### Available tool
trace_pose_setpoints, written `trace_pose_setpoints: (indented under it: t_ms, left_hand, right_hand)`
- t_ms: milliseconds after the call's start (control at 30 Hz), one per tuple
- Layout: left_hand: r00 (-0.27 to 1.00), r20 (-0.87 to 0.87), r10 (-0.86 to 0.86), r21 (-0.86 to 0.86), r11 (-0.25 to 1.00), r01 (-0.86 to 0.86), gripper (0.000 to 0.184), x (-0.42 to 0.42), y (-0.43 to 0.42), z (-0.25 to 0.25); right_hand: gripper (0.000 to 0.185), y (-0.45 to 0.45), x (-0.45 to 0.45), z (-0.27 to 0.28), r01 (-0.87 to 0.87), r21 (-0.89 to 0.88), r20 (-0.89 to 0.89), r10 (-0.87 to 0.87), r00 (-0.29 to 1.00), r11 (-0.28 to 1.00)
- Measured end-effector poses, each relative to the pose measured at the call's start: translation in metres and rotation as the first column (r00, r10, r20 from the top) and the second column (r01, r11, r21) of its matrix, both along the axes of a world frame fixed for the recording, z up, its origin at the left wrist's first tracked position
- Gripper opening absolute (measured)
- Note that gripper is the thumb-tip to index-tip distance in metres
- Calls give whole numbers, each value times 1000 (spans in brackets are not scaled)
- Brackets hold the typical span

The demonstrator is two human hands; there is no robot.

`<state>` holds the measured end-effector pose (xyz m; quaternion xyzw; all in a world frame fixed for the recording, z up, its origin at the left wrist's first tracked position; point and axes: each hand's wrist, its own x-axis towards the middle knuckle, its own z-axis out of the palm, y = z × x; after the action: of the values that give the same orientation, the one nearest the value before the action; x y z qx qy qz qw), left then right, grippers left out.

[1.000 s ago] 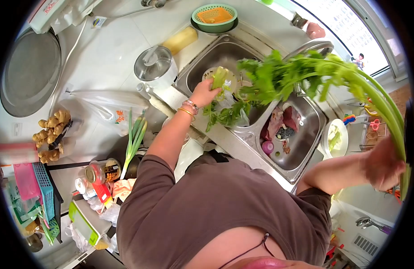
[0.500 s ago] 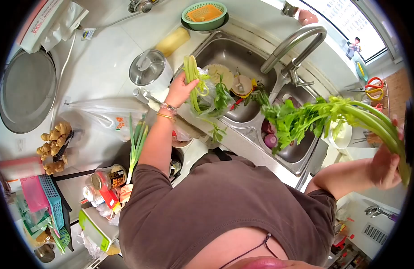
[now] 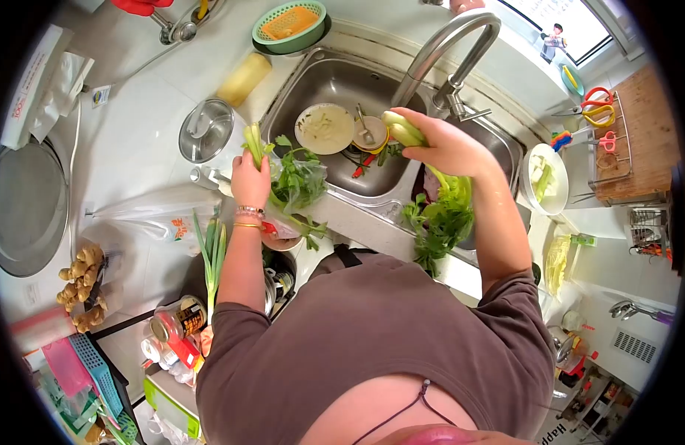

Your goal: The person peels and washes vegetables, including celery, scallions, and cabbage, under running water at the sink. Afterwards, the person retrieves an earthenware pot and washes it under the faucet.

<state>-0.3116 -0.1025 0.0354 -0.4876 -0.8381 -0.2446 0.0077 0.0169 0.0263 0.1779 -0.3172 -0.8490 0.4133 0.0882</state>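
My left hand is closed round a small bunch of celery; its leaves lie beside it, partly in a clear plastic bag at the sink's front edge. Above the sink divider, my right hand grips a larger celery bunch near its pale base. The leafy end hangs down over the right basin and front edge. In the left basin are a plate with scraps, a small dish with a utensil and something red.
A curved faucet rises behind the basins. On the right stand a white bowl of cut vegetables and a rack with scissors. To the left are a lidded pot, green onions, ginger and jars.
My right hand has moved from the far right to above the sink with its celery, whose leaves now hang down. My left hand, still holding celery, sits lower and further left in view.
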Motion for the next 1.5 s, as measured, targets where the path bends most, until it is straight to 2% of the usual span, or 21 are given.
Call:
trace_pose_setpoints:
  t_ms: [167, 267, 333, 433, 567, 633, 700, 733, 767, 867, 900, 1000, 1067, 1133, 1167, 1200, 1267, 1300, 1333, 1400, 1500]
  left_hand:
    - [997, -82, 4, -45, 999, -8, 26, -1, -8, 3]
    - [968, -219, -126, -181, 980, 87, 23, 2, -3, 4]
    - [922, -321, -219, -342, 934, 103, 27, 3, 3, -6]
    - [885, -361, -294, -369, 917, 154, 30, 17, 10, -26]
    - [867, -378, -325, -383, 907, 174, 31, 11, 25, -72]
    - [860, -403, -312, -416, 900, 132, 33, 6, 36, -70]
    - [909, -306, -282, -420, 897, 137, 37, -3, 43, -67]
    - [929, -254, -269, -421, 896, 144, 39, -3, 45, -63]
    - [955, -70, -289, -470, 854, 224, 47, -3, 43, -57]
    - [887, 104, -449, -128, 879, 460, 51, -13, 44, -69]
    - [872, 139, -469, -30, 879, 477, 44, -12, 44, -62]
    - [906, 153, -395, -196, 886, 420, 40, -11, 39, -56]
    - [911, -50, -410, -290, 879, 379, 33, -5, 39, -53]
    - [906, -210, -367, -341, 896, 284, 31, 10, 36, -27]
    - [923, -183, -337, -251, 924, 288, 34, 20, 37, -15]
    - [906, -19, -423, -149, 897, 416, 40, 28, 45, -5]
    - [758, 273, -593, 106, 801, 589, 51, 47, 58, 16]
    - [553, 524, -648, 255, 738, 624, 59, 65, 63, 36]
    - [275, 696, -663, 411, 683, 604, 67, 85, 68, 58]
    - [157, 591, -791, 511, 518, 686, 68, 111, 80, 92]
    - [-280, 702, -655, 661, 452, 600, 56, 131, 82, 130]
  right_hand:
    - [60, 12, -18, -37, -27, -16, 39, 28, 999, 999]
    - [61, 8, -34, -56, -23, 12, 259, 19, 966, 1000]
    - [60, 4, -42, -73, -68, 5, 231, 65, 971, 998]
    - [58, -1, -49, -88, -100, 1, 225, 97, 970, 995]
    - [54, -5, -50, -103, -72, 118, 223, 44, 974, 990]
    - [54, -6, -50, -105, -68, 139, 184, 41, 982, 988]
    - [54, -8, -50, -101, -62, 148, 128, 43, 991, 987]
    - [54, -7, -50, -98, -50, 144, 101, 36, 994, 988]
    - [54, -7, -49, -95, -35, 139, 72, 25, 997, 990]
    - [54, -6, -44, -81, 1, 33, -52, 1, 999, 999]
    - [55, -6, -41, -74, 7, -17, -96, -8, 995, 1000]
    - [56, -6, -30, -50, 40, -95, -245, -62, 968, 995]
    - [54, -6, -20, -29, 74, -118, -332, -109, 937, 990]
    - [53, -5, -10, -9, 91, -251, -401, -189, 896, 964]
    - [52, -2, -5, -4, 71, -220, -477, -170, 862, 973]
    - [52, 1, -2, 0, 52, -194, -517, -147, 843, 980]
    - [52, 3, -4, 5, 59, -250, -544, -191, 817, 966]
    - [52, 3, -8, 11, 79, -238, -540, -199, 818, 968]
    - [52, 2, -16, 21, 96, -223, -538, -204, 818, 970]
    - [53, -1, -31, 42, 142, -211, -560, -239, 794, 967]
    - [49, -4, -51, 72, 215, -226, -693, -312, 650, 950]
